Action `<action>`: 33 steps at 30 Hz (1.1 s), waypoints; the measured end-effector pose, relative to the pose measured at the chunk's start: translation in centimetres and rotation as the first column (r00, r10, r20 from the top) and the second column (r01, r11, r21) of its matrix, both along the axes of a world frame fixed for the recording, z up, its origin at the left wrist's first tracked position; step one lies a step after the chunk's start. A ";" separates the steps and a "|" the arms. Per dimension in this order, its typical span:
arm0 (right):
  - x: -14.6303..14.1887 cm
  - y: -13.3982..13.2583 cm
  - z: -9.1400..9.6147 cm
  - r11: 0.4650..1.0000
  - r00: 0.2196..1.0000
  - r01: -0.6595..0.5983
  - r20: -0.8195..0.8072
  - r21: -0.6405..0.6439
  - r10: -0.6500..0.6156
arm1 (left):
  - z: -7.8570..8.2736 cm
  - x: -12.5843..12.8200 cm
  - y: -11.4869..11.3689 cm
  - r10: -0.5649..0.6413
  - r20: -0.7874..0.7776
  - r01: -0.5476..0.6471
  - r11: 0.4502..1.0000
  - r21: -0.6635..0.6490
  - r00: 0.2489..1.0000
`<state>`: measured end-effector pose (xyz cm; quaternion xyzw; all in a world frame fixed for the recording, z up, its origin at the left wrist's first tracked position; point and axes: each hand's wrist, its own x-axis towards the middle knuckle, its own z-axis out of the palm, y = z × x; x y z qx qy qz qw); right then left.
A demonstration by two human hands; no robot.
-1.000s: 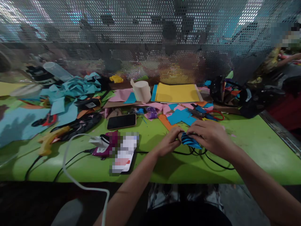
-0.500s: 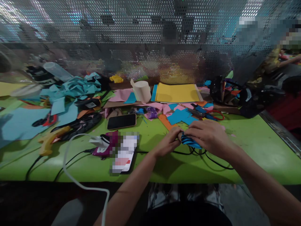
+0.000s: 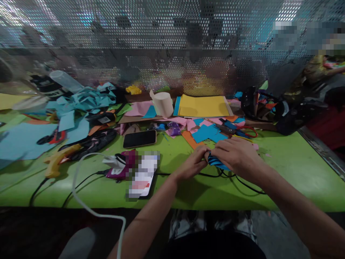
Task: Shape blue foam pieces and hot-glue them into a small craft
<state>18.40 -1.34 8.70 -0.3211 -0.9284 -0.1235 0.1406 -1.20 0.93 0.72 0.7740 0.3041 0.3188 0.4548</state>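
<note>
Between my two hands is a blue pleated piece (image 3: pixel 217 163), apparently folded paper or foam, held just above the green tabletop (image 3: pixel 283 158). My left hand (image 3: pixel 192 163) pinches its left end with closed fingers. From above and the right, my right hand (image 3: pixel 237 154) closes over the piece, hiding much of it. Black cable (image 3: pixel 250 187) runs on the table below my hands. Just beyond them lie blue sheet pieces (image 3: pixel 208 133), an orange strip (image 3: pixel 192 140) and red-handled scissors (image 3: pixel 249 131).
A lit phone (image 3: pixel 144 174) and a purple power strip (image 3: pixel 124 169) with a white plug lie left of my hands. Farther left is a yellow glue gun (image 3: pixel 60 158). A dark phone (image 3: pixel 140 139), a white roll (image 3: pixel 163 104) and yellow sheets (image 3: pixel 203 106) are behind.
My right hand has shifted very slightly over the blue pleated piece. Both hands keep hold of it in nearly the same place.
</note>
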 end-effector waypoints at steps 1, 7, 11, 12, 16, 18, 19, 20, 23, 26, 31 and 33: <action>0.0 0.0 0.0 1.000 1.000 -0.003 -0.016 -0.012 0.003 | 0.0 0.0 0.0 0.003 -0.001 -0.003 1.000 -0.002 1.000; 0.3 0.2 0.0 0.998 0.996 -0.038 -0.085 -0.058 0.033 | 0.2 -0.1 -0.1 -0.005 -0.013 0.004 0.999 -0.042 1.000; 0.5 0.3 -0.2 0.998 0.995 -0.030 -0.098 -0.063 0.024 | 0.2 -0.2 -0.1 0.001 -0.009 -0.002 0.998 -0.069 1.000; 0.5 0.3 -0.2 0.998 0.996 -0.023 -0.093 -0.062 0.017 | 0.2 -0.2 -0.1 0.003 -0.008 -0.003 0.997 -0.075 1.000; 0.4 0.3 -0.1 0.998 0.998 -0.005 -0.070 -0.068 0.000 | 0.1 -0.2 -0.1 -0.004 -0.008 0.003 0.997 -0.083 1.000; 0.4 0.2 0.0 0.996 0.997 -0.003 -0.074 -0.086 -0.003 | 0.1 -0.2 0.0 -0.006 -0.010 0.005 0.997 -0.080 1.000; 0.4 0.2 0.0 0.995 0.997 -0.002 -0.081 -0.098 -0.006 | 0.0 -0.2 0.0 -0.006 -0.011 0.005 0.997 -0.080 1.000; 0.5 0.3 0.0 0.994 0.996 -0.001 -0.091 -0.113 -0.010 | 0.0 -0.2 0.0 -0.005 -0.012 0.004 0.997 -0.082 1.000; 0.6 0.4 -0.1 0.985 0.986 0.003 -0.166 -0.174 -0.033 | -0.2 -0.2 0.1 0.002 -0.014 -0.004 0.996 -0.093 1.000; 0.8 0.5 -0.4 0.968 0.965 0.008 -0.251 -0.252 -0.073 | -0.2 -0.3 0.1 0.002 0.001 -0.002 0.995 -0.097 1.000; 0.9 0.7 -0.7 0.938 0.950 0.023 -0.286 -0.345 -0.128 | 0.2 -0.7 0.1 -0.038 0.029 0.043 0.986 -0.162 0.999; 0.9 0.7 -0.7 0.933 0.943 0.037 -0.295 -0.358 -0.151 | 0.3 -0.8 0.2 -0.048 0.042 0.056 0.976 -0.210 0.998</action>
